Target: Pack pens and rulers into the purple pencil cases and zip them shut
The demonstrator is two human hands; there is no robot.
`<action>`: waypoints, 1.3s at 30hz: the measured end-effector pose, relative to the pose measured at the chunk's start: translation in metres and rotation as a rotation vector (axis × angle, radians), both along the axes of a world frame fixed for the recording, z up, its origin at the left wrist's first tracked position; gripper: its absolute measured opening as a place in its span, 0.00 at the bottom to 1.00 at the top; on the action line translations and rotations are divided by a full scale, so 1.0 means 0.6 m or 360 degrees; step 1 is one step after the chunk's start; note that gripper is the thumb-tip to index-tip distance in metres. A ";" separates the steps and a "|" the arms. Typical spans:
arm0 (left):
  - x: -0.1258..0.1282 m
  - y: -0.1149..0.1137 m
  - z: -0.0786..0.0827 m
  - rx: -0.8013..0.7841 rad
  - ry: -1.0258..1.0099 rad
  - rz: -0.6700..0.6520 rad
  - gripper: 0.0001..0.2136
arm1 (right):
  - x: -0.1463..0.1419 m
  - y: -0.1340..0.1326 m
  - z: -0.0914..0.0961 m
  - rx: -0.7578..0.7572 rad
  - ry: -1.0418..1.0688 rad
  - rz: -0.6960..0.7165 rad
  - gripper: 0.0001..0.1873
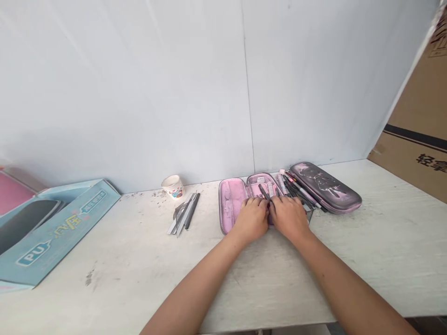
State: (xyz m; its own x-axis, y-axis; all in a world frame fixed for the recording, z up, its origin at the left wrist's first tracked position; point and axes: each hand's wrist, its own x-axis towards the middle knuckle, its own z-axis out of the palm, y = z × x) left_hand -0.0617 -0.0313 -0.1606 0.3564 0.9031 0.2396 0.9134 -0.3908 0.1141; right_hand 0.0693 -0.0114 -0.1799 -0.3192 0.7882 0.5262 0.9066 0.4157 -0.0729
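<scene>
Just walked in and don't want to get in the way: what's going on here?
A person's left hand and right hand are close together over the open pink pencil case, at the pens there; their exact grip is hidden. Loose pens lie beside a dark case on the right, with rulers and a paper cup to the left.

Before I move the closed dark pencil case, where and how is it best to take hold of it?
Probably by the rounded near end of the closed case, coming from the right: it lies flat, and pens crowd its left side, close to the right hand.
</scene>
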 end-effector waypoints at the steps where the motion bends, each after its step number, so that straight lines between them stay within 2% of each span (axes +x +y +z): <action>1: 0.000 -0.001 -0.001 -0.0005 0.0004 0.0005 0.14 | 0.000 -0.001 0.000 -0.0001 0.0006 0.0009 0.12; 5: -0.015 -0.012 0.005 0.0017 -0.0096 0.0034 0.14 | 0.000 -0.002 0.000 0.0017 0.0027 0.0038 0.14; 9: -0.055 -0.035 0.012 0.0029 -0.0241 0.0099 0.14 | 0.008 -0.003 -0.008 0.0026 -0.0018 0.0051 0.15; 12: -0.111 -0.058 0.013 0.0040 -0.0301 0.0215 0.14 | 0.019 -0.003 -0.017 0.0028 -0.0072 0.0067 0.14; 15: -0.189 -0.082 0.013 0.0061 -0.0318 0.0406 0.13 | 0.016 -0.005 -0.018 0.0073 -0.0125 0.0095 0.14; 18: -0.269 -0.103 0.010 0.0072 -0.0300 0.0657 0.13 | -0.021 -0.015 -0.002 0.0103 -0.0158 0.0212 0.15; 20: -0.310 -0.114 0.004 0.0071 -0.0281 0.0788 0.14 | -0.070 -0.027 0.015 0.0067 -0.0179 0.0345 0.15; 22: -0.336 -0.120 -0.006 0.0075 -0.0279 0.0829 0.15 | -0.132 -0.043 0.033 -0.0003 -0.0211 0.0482 0.16; 26: -0.351 -0.126 -0.029 0.0111 -0.0311 0.0755 0.15 | -0.266 -0.065 0.052 -0.0143 -0.0315 0.0621 0.16; 30: -0.350 -0.128 -0.041 0.0080 -0.0268 0.0755 0.15 | -0.360 -0.057 0.041 -0.0296 -0.0412 0.0492 0.19; 32: -0.350 -0.129 -0.044 0.0059 -0.0230 0.0753 0.15 | -0.384 -0.046 0.032 -0.0439 -0.0464 0.0369 0.22; 35: -0.348 -0.131 -0.043 0.0102 -0.0244 0.0706 0.14 | -0.393 -0.033 0.024 -0.0614 -0.0506 0.0233 0.24; 37: -0.344 -0.133 -0.039 0.0166 -0.0344 0.0669 0.13 | -0.384 -0.033 0.025 -0.0583 -0.0459 0.0181 0.24; 39: -0.338 -0.135 -0.033 0.0216 -0.0564 0.0589 0.13 | -0.369 -0.041 0.032 -0.0437 -0.0363 0.0171 0.22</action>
State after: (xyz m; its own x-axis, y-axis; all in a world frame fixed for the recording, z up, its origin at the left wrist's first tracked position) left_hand -0.2643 -0.1121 -0.1803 -0.1047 0.9055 0.4111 0.9075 -0.0821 0.4119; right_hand -0.1523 -0.0362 -0.1606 -0.4923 0.8459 0.2053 0.8647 0.5022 0.0041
